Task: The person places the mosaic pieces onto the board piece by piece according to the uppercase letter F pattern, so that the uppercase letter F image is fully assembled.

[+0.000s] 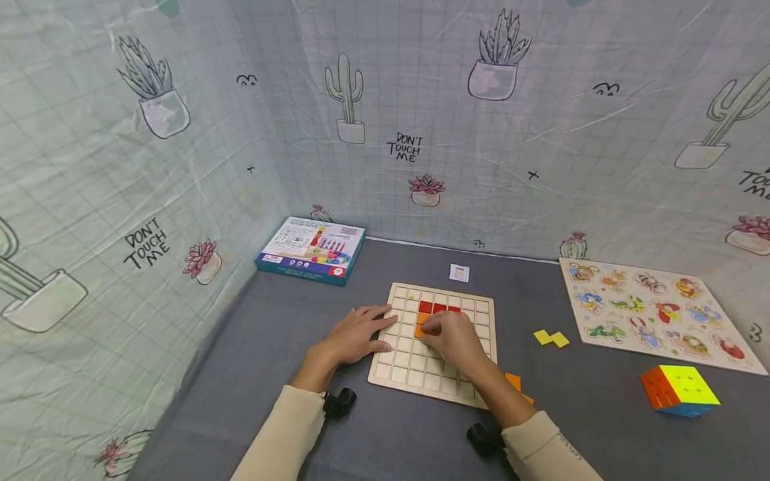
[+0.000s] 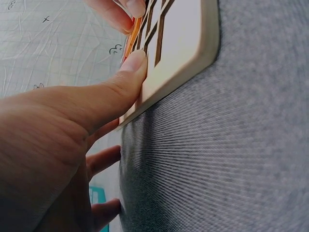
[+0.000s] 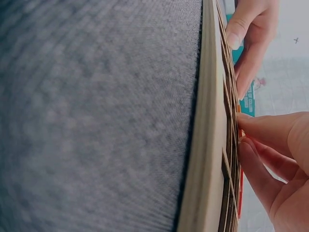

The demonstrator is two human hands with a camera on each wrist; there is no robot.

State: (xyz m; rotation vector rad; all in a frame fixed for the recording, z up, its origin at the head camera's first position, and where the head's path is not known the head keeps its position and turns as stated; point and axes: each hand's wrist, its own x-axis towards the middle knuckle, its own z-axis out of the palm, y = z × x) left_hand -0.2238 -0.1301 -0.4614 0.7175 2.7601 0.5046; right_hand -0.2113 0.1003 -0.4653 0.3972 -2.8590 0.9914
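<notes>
A square wooden grid board [image 1: 400, 377] lies on the grey cloth. Red square tiles [image 1: 440, 308] fill several cells of one row near its far side, and orange square tiles [image 1: 423, 318] sit just below them. My left hand [image 1: 355, 334] rests along the board's left edge with fingers spread, the thumb [image 2: 130, 65] on its face. Over the middle of the board my right hand [image 1: 455, 339] pinches an orange square tile with thumb and fingertips, right at the grid. That tile is mostly hidden by the fingers.
More orange tiles [image 1: 512, 381] lie partly under the right forearm. Two yellow tiles [image 1: 551, 339] lie right of the board, near an insect puzzle board [image 1: 662, 310] and a Rubik's cube [image 1: 680, 391]. A small printed card [image 1: 460, 272] and a toy box [image 1: 311, 250] stand farther back.
</notes>
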